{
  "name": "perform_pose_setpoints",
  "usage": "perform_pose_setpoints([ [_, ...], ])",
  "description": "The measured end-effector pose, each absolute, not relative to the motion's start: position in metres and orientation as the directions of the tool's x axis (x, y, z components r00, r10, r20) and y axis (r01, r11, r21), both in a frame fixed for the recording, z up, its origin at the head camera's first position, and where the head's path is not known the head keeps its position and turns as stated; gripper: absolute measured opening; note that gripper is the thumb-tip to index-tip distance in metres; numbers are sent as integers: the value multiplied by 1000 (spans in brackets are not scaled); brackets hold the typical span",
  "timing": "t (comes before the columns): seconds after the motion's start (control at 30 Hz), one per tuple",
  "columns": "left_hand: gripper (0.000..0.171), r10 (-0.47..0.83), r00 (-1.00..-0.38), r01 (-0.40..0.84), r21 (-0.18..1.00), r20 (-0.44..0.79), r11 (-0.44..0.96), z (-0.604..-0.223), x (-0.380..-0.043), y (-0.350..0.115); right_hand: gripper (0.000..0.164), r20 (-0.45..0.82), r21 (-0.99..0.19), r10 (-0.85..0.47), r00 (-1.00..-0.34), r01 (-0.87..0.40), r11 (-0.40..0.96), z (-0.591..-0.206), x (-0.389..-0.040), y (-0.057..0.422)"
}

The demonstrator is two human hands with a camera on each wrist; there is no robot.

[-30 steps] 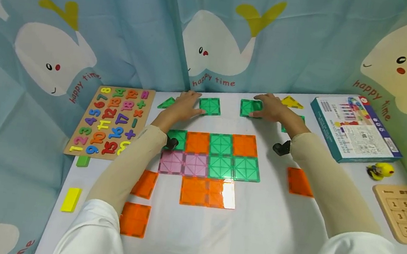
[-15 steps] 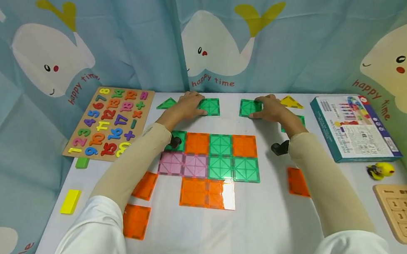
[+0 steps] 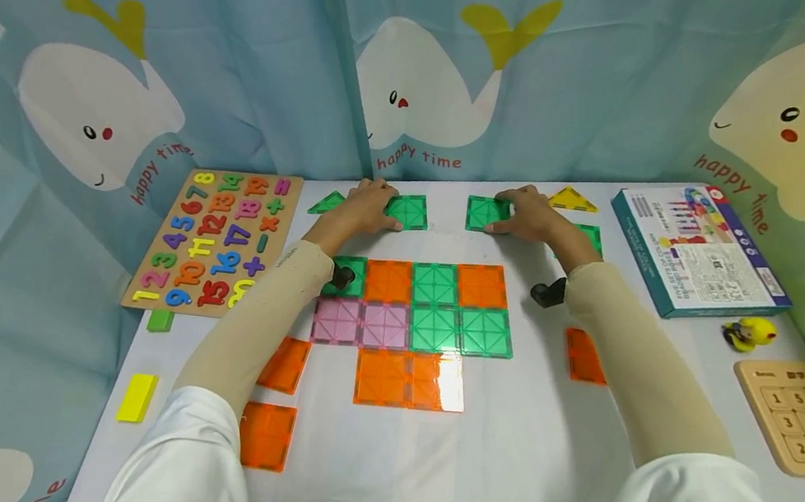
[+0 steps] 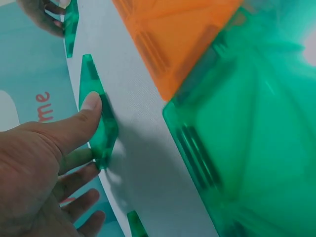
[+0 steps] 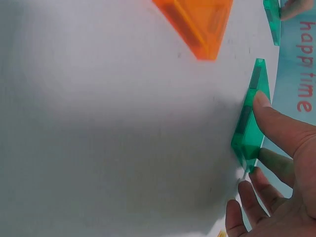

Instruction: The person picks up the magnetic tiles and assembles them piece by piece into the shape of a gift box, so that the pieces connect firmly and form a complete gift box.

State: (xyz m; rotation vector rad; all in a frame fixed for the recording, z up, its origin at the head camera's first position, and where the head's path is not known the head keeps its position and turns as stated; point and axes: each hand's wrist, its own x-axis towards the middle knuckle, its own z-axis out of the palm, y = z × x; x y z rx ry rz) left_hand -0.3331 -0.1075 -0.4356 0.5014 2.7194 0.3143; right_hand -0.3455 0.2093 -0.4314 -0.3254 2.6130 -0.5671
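At the back of the table my left hand [image 3: 368,207] pinches a translucent green square magnetic tile [image 3: 412,211] by its left side. Its thumb [image 4: 91,104] lies on the tile's face in the left wrist view, and fingers touch the corner. My right hand [image 3: 530,215] pinches a second green square tile [image 3: 482,213] by its right side, thumb [image 5: 261,101] on top. Both tiles lie about flat, a gap between them. Nearer me is a block of joined tiles: green [image 3: 434,284], orange [image 3: 389,283] and pink [image 3: 338,321], with two orange tiles [image 3: 382,377] below.
A number board [image 3: 213,242] stands left, beside green [image 3: 159,320] and yellow [image 3: 136,398] blocks. Loose orange tiles [image 3: 266,436], a green triangle [image 3: 327,202] and a yellow triangle [image 3: 572,199] lie around. At right are a box [image 3: 701,252], a duck [image 3: 748,333] and a wooden board [image 3: 797,416].
Both green square tiles, held at their outer sides, have slid slightly left with my hands. The view has shifted a little; the joined block stays as it was.
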Motion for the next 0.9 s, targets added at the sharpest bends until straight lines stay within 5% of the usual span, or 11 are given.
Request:
perform_pose_setpoints([
  [0.9, 67, 449, -852, 350, 346, -269, 871, -446, -277, -130, 71, -308, -465, -459, -834, -289, 837, -441, -295, 151],
])
